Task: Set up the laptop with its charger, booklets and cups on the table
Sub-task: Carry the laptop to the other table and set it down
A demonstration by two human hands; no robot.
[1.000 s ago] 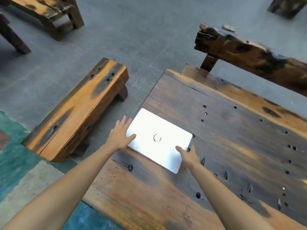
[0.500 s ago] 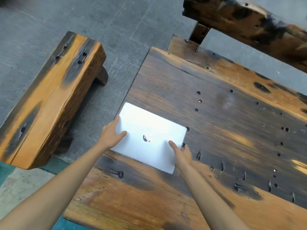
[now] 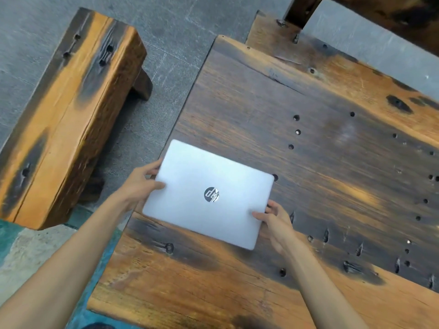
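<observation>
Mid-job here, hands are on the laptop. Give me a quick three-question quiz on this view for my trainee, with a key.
1. True or false: the laptop has its lid open.
2. Which hand grips the laptop edge that overhangs the table's side? A) left hand B) right hand C) neither
3. Fill in: the wooden piece left of the table, standing on the stone floor, is a ____.

Key:
1. False; the lid is shut, logo up.
2. A; the left hand holds the edge past the table's side, while the right hand holds the opposite edge over the tabletop.
3. bench
</observation>
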